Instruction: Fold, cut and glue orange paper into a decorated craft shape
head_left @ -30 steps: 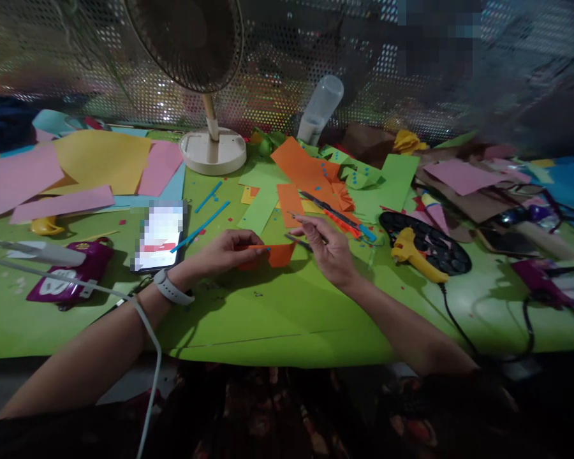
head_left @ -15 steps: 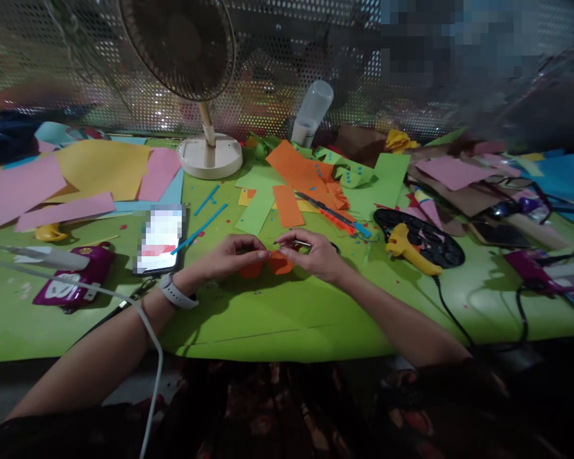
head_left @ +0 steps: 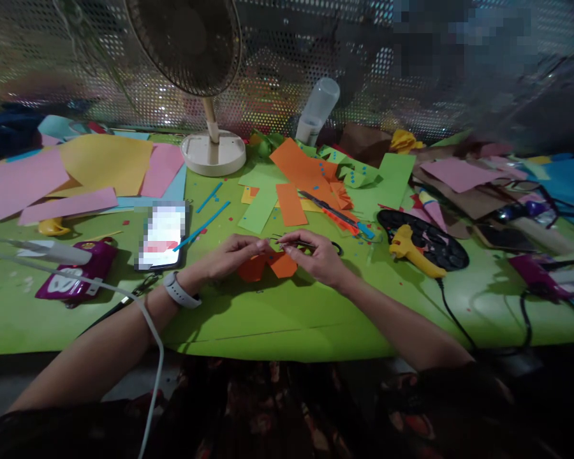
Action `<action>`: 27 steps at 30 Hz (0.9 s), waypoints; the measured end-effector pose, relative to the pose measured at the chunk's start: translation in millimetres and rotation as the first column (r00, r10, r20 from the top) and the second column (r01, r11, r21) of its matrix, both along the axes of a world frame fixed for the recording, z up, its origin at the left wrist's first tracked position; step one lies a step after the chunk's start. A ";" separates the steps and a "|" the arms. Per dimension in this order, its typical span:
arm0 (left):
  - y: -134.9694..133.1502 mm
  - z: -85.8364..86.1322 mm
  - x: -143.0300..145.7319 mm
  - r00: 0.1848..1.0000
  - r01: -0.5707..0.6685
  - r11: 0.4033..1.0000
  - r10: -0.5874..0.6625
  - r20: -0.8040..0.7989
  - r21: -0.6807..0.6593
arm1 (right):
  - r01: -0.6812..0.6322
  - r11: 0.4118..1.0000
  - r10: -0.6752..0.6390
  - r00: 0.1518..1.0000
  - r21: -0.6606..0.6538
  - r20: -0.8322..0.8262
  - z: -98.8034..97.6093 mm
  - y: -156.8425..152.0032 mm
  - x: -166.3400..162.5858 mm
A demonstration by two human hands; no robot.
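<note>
Above the front of the table, my left hand (head_left: 236, 255) is closed, thumb and finger pinching the upper edge of a folded orange paper piece (head_left: 284, 265). That piece hangs in two angular lobes below my fingers. Opposite it, my right hand (head_left: 316, 256) is also closed, with its fingertips pinched at the paper's upper edge. Any tiny thing between the fingertips is too small to make out. Thin dark tips and a black loop (head_left: 337, 248), looking like scissors, show on either side of my right hand; whether that hand holds them I cannot tell.
A lit phone (head_left: 163, 234) lies left, near a purple power socket (head_left: 79, 274) with a white cable crossing my left forearm. Behind are orange paper strips (head_left: 291, 204), a cutter (head_left: 332, 213) and a fan (head_left: 213, 153). A yellow glue gun (head_left: 418, 252) rests right on a black palette (head_left: 452, 252).
The two orange lobes show more fully below my fingers. My fingertips stay close together, with the right hand's pinch slightly shifted. The whole view has moved a little.
</note>
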State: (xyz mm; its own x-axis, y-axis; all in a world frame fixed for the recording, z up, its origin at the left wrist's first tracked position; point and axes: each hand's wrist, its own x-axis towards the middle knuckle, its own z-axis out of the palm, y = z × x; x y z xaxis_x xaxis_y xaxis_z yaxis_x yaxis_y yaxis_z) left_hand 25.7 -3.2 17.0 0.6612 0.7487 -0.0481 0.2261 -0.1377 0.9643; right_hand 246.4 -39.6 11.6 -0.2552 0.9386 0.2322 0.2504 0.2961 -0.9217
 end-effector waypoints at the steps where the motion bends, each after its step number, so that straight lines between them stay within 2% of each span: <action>1: 0.7 1.1 -0.1 0.999 -0.047 0.999 0.047 0.023 0.027 | 0.007 1.000 -0.007 1.000 0.002 -0.011 0.2 0.1 0.6; 4: 2.5 2.6 -0.1 0.974 -0.223 0.966 0.215 0.074 0.132 | 0.021 1.000 -0.021 0.999 0.007 -0.030 0.4 0.3 1.7; 5: 2.6 2.4 0.1 0.970 -0.242 0.957 0.234 0.069 0.158 | 0.025 1.000 -0.025 0.999 0.008 -0.028 0.0 0.4 1.7; 7: 1.8 1.4 1.0 0.980 -0.201 0.960 0.198 0.034 0.196 | 0.034 0.999 -0.033 0.999 0.017 -0.022 -1.7 0.9 1.4; 10: -1.6 -0.8 3.2 0.996 -0.046 0.975 0.062 -0.067 0.218 | 0.026 0.998 -0.026 1.000 0.060 0.001 -6.0 1.3 0.3; 13: -4.8 -2.7 5.0 0.988 0.056 0.973 -0.022 -0.152 0.225 | 0.000 0.992 -0.007 0.998 0.128 0.055 -9.7 0.6 -0.7; 20: -6.1 1.0 4.4 0.990 0.107 0.977 -0.089 -0.106 0.187 | -0.049 0.979 0.024 0.992 0.198 0.122 -7.1 -1.4 -0.1; 22: -6.1 5.2 2.3 0.995 0.057 0.961 -0.031 -0.099 0.270 | -0.026 0.980 0.005 0.994 0.197 0.109 -5.8 -0.4 1.1; 24: -6.1 9.1 -1.3 0.988 -0.120 0.889 0.150 -0.034 0.442 | 0.027 0.985 -0.040 0.997 0.170 0.069 -5.3 1.7 2.8; 26: -6.8 11.1 -5.4 0.926 -0.359 0.743 0.358 0.119 0.565 | 0.101 0.984 -0.105 0.994 0.145 0.022 -5.5 4.7 5.0; 27: -7.6 11.2 -7.2 0.891 -0.438 0.685 0.417 0.179 0.583 | 0.136 0.980 -0.138 0.990 0.145 0.005 -5.6 6.4 6.1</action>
